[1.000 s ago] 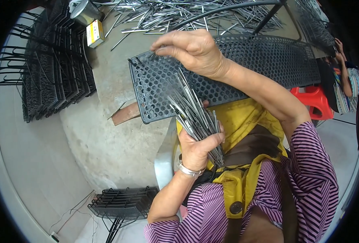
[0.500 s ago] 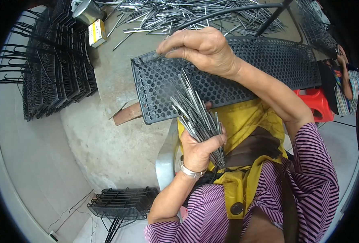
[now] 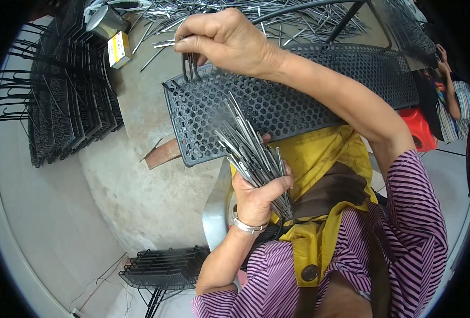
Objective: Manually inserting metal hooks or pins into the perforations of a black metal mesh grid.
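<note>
My left hand [image 3: 256, 199] is wrapped around a thick bundle of thin silver metal rods [image 3: 245, 146], fanned upward at the top, over my yellow apron [image 3: 320, 159]. Beneath the upper ends of the bundle lies a long black perforated rack [image 3: 298, 106]. Above its far left corner, my right hand [image 3: 229, 45] is closed with fingertips pinched. Dark bent rods [image 3: 189, 69] hang from under those fingers; whether they join the rack cannot be made out. Small dark hooks [image 3: 170, 86] stick up at that corner.
Loose silver rods [image 3: 288, 24] are heaped at the back, beside a metal can [image 3: 105, 21] and a yellow-white box [image 3: 119, 49]. Black racks with hooks [image 3: 73, 95] are stacked at left. A red stool [image 3: 418, 130] and another person's arm [image 3: 449, 90] are at right.
My right hand has moved up and left, its fingers now closed, with dark bent rods showing beneath them. The left hand keeps its hold on the bundle.
</note>
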Action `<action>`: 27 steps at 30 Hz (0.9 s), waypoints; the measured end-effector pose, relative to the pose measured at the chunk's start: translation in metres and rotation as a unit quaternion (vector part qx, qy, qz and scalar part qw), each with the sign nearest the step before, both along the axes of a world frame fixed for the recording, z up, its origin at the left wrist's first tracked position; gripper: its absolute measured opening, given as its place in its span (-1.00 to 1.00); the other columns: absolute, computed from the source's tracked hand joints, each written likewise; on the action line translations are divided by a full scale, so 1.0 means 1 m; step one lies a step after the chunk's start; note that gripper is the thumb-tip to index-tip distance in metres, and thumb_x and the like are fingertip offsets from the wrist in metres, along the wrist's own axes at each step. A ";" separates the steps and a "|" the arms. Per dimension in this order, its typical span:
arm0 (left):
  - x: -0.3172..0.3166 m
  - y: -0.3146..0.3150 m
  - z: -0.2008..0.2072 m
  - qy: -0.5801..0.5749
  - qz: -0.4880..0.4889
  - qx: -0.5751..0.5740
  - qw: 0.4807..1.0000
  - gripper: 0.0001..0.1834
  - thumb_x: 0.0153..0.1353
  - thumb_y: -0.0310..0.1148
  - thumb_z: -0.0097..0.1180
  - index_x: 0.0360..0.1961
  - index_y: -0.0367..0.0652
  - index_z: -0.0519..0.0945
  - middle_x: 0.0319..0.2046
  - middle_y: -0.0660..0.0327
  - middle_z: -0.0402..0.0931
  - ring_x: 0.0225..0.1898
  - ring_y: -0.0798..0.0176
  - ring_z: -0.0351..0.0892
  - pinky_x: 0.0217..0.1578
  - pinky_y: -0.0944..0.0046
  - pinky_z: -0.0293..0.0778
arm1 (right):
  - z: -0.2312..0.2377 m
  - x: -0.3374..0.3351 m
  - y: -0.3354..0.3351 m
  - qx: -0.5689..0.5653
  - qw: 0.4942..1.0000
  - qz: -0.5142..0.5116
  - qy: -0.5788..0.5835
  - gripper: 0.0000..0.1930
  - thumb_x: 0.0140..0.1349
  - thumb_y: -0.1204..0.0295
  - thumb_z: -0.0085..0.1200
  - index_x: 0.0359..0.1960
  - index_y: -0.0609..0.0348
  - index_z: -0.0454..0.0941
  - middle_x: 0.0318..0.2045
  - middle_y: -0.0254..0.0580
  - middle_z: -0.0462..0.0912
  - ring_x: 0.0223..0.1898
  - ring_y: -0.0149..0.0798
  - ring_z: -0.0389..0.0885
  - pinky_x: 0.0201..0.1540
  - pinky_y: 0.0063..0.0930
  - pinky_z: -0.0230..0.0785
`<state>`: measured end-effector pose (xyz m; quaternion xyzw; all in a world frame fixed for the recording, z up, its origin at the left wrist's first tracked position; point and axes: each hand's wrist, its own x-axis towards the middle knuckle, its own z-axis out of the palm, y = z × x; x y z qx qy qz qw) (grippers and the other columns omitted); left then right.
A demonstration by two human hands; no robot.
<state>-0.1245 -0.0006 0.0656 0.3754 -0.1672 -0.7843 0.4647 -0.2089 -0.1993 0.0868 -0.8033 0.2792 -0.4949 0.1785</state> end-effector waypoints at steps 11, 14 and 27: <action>0.000 0.001 -0.001 -0.021 -0.011 -0.007 1.000 -0.26 -0.26 -0.68 0.09 0.08 -0.24 0.17 -0.53 0.10 0.42 -0.57 0.18 0.44 -0.52 0.24 0.41 | 0.007 -0.009 -0.004 0.099 0.991 0.086 0.025 -0.88 0.02 0.44 0.06 -0.47 0.25 0.52 -0.66 -0.14 0.53 -0.61 -0.29 0.53 -0.48 -0.51 0.39; -0.001 0.000 0.002 -0.004 -0.006 0.006 1.000 -0.28 -0.26 -0.71 0.09 0.06 -0.37 0.20 -0.49 0.18 0.46 -0.49 0.34 0.46 -0.42 0.39 0.42 | 0.001 -0.002 -0.004 0.026 0.999 0.042 -0.007 -0.88 0.01 0.45 0.06 -0.51 0.27 0.49 -0.66 -0.10 0.52 -0.60 -0.22 0.54 -0.49 -0.49 0.39; 0.001 0.001 0.001 -0.004 -0.007 0.004 1.000 -0.28 -0.24 -0.71 0.07 0.07 -0.37 0.19 -0.50 0.17 0.46 -0.50 0.32 0.47 -0.42 0.38 0.42 | 0.004 -0.001 0.005 0.047 0.998 0.014 -0.038 -0.84 -0.03 0.49 0.09 -0.63 0.30 0.40 -0.70 -0.02 0.46 -0.58 -0.08 0.52 -0.52 -0.39 0.36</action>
